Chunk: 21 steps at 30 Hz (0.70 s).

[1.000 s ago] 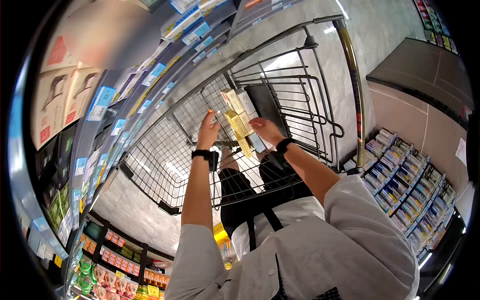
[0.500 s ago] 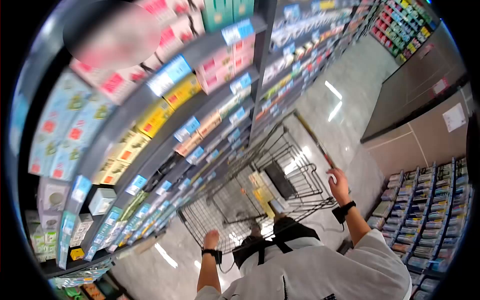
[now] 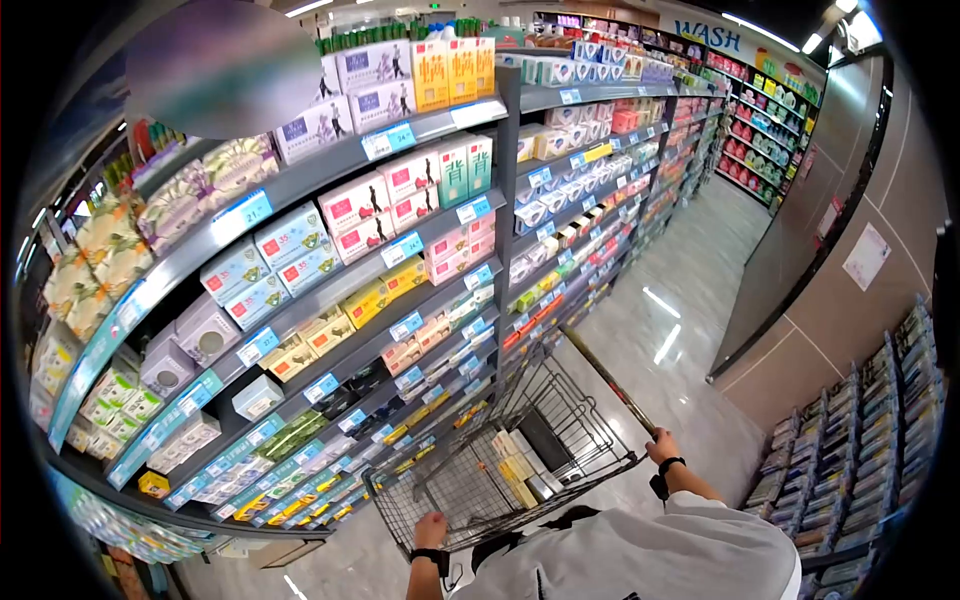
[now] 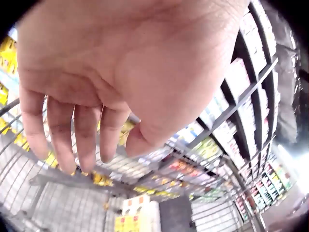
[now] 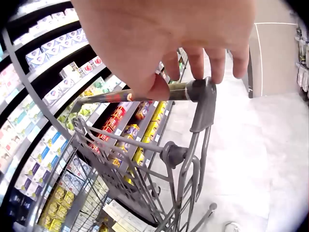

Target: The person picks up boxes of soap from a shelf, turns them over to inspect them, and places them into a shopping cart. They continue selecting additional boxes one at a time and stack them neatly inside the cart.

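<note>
My right hand is at the near end of the shopping cart's handle. In the right wrist view its thumb overlaps the handle bar, and its loosely bent fingers hang right by the bar's end cap. Over the far end of the wire shopping cart is my left hand; the left wrist view shows its fingers hanging loosely, with nothing held. Several cream and white boxes lie inside the cart beside a dark flap.
A long shelf of boxed goods and blue price tags runs along the left. On the right stand a brown tiled pillar and a rack of small packets. The tiled aisle floor stretches ahead.
Both hands were over the boxes inside the cart; they have since moved apart, the right to the handle, the left toward the opposite end. The head view has lifted toward the shelves and aisle.
</note>
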Each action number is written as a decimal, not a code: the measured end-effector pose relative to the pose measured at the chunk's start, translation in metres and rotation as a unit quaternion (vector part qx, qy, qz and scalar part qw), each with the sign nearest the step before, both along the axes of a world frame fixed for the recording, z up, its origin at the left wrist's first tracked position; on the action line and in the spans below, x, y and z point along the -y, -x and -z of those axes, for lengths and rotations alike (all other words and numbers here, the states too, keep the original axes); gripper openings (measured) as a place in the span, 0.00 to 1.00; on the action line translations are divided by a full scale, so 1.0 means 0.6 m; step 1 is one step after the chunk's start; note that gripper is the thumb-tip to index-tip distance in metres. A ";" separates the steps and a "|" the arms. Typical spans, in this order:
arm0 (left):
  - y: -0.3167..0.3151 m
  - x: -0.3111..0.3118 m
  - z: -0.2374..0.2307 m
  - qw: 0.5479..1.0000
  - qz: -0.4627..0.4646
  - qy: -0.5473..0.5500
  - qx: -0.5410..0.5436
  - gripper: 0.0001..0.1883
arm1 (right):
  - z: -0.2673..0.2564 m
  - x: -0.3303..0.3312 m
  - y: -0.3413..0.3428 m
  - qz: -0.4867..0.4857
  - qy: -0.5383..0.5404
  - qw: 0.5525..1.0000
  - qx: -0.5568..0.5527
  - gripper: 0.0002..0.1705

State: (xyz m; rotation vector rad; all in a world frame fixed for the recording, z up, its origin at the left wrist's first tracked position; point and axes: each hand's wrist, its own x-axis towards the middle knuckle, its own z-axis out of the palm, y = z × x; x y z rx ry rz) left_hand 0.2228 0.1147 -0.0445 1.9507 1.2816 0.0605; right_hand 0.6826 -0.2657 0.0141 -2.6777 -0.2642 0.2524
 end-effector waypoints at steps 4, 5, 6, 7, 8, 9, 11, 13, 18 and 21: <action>-0.037 0.006 -0.164 0.989 0.023 -0.082 0.124 0.12 | 0.015 -0.006 -0.037 0.008 0.038 0.999 -0.020 0.29; -0.052 0.017 -0.216 0.978 0.020 -0.081 0.191 0.12 | 0.038 0.000 -0.052 -0.022 0.040 0.999 -0.003 0.30; -0.069 0.037 -0.275 0.963 0.017 -0.076 0.257 0.12 | 0.043 0.005 -0.059 -0.042 0.009 0.999 -0.022 0.31; -0.084 0.066 -0.361 0.953 0.027 -0.043 0.299 0.11 | 0.064 0.016 -0.072 -0.075 -0.027 0.996 -0.027 0.32; -0.101 0.102 -0.465 0.939 0.043 -0.009 0.340 0.11 | 0.079 0.021 -0.080 -0.065 -0.021 0.996 -0.059 0.30; -0.126 0.159 -0.579 0.916 0.027 0.010 0.401 0.10 | 0.076 0.031 -0.077 -0.083 -0.022 0.995 -0.050 0.31; -0.120 0.253 -0.757 0.874 0.171 -0.027 0.455 0.12 | 0.077 0.055 -0.064 -0.132 -0.100 0.986 -0.024 0.31; -0.127 0.341 -0.856 0.786 0.383 -0.075 0.480 0.19 | 0.036 0.058 -0.054 -0.144 -0.123 0.981 -0.045 0.29; -0.253 0.473 -0.882 0.706 0.536 0.014 0.462 0.25 | 0.098 0.056 -0.096 -0.148 -0.113 0.978 -0.095 0.28; -0.295 0.488 -0.878 0.727 0.541 0.050 0.419 0.26 | 0.090 0.056 -0.091 -0.141 -0.117 0.976 -0.114 0.27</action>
